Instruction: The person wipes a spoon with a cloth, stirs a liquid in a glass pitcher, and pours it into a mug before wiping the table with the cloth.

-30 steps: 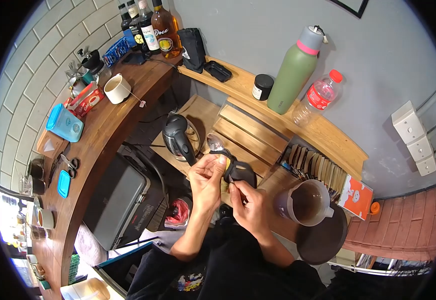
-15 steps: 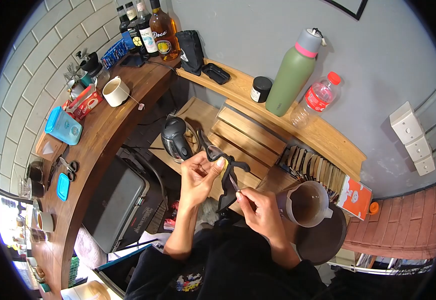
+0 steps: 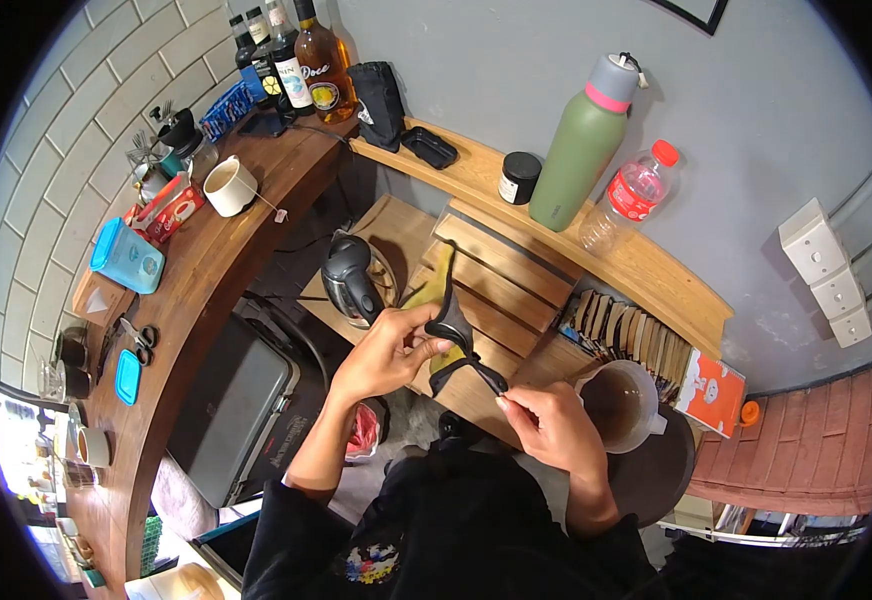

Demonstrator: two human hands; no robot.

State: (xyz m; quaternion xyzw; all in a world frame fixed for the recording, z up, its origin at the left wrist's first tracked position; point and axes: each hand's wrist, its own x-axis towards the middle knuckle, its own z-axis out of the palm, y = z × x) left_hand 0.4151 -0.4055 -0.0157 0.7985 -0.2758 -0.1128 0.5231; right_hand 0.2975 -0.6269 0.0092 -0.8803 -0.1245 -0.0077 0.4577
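Black-and-yellow fabric piece (image 3: 455, 317) is spanning both hands. Left hand (image 3: 386, 352) is pinching its middle, right hand (image 3: 556, 425) its near-right end, both grips narrow.

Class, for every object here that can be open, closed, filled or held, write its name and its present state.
Black-and-yellow cloth item: held by left hand and right hand
Green flask: upright, closed
Clear bottle: upright, capped
Black jar: lid on
Pitcher: uncovered, brownish liquid inside
Mug: uncovered, tag hanging outside
Blue-lidded container: closed
Scissors: lying down, blade opening unclear
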